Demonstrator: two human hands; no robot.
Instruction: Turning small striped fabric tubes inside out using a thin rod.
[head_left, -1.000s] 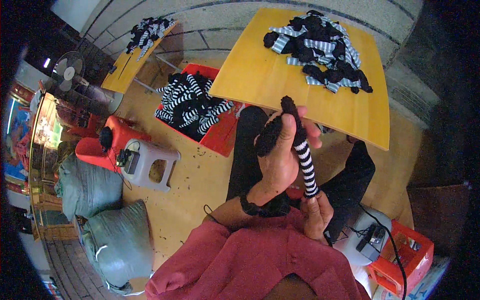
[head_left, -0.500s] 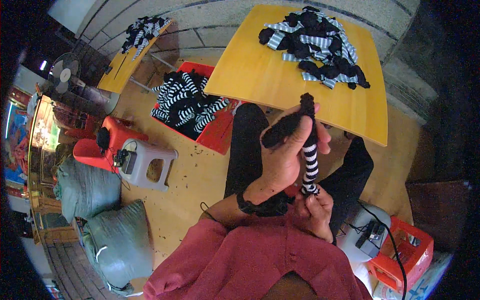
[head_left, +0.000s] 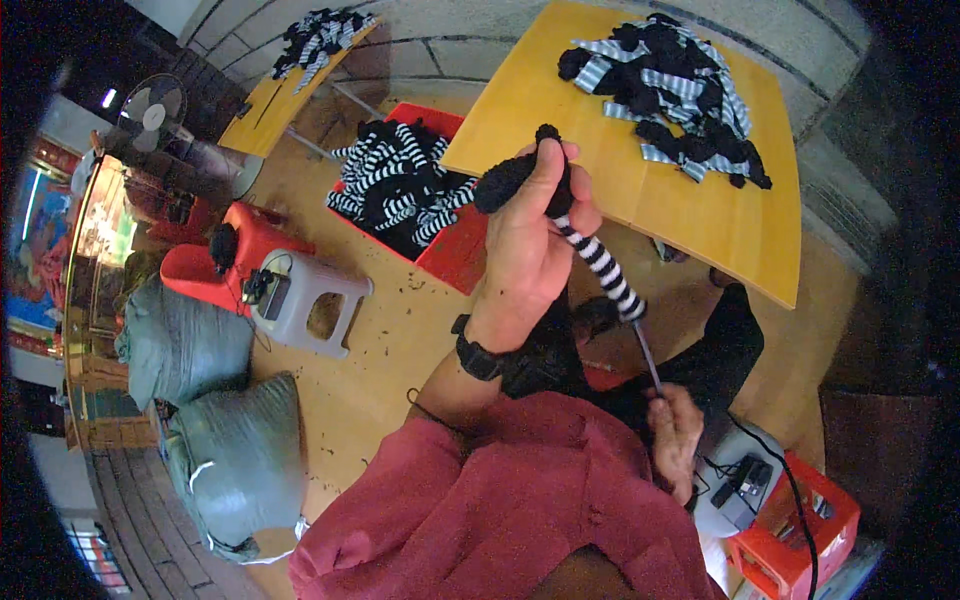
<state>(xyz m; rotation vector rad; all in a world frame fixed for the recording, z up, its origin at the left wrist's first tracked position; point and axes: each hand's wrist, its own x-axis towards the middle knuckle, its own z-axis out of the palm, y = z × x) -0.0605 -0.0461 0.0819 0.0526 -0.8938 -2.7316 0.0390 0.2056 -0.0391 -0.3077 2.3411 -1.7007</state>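
Tube [head_left: 603, 267] at centre frame looks unfinished: the left hand [head_left: 532, 245] grips its black end, the right hand [head_left: 678, 430] holds a rod [head_left: 648, 355] reaching its striped end. The pile [head_left: 695, 95] at upper right seems left to do; striped tubes [head_left: 395, 165] in the bin [head_left: 452, 266], upper left, look done. Half a second ago the right hand was at the striped end; now bare rod shows between.

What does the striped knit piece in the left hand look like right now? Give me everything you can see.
The striped knit piece has a narrow tube banded black and white, and a fuzzy black part at its upper end. The left hand pinches that black part, which pokes out past the thumb. Held up in the air, the tube slants down to the right. A thin rod meets its lower end; how far inside it reaches is hidden.
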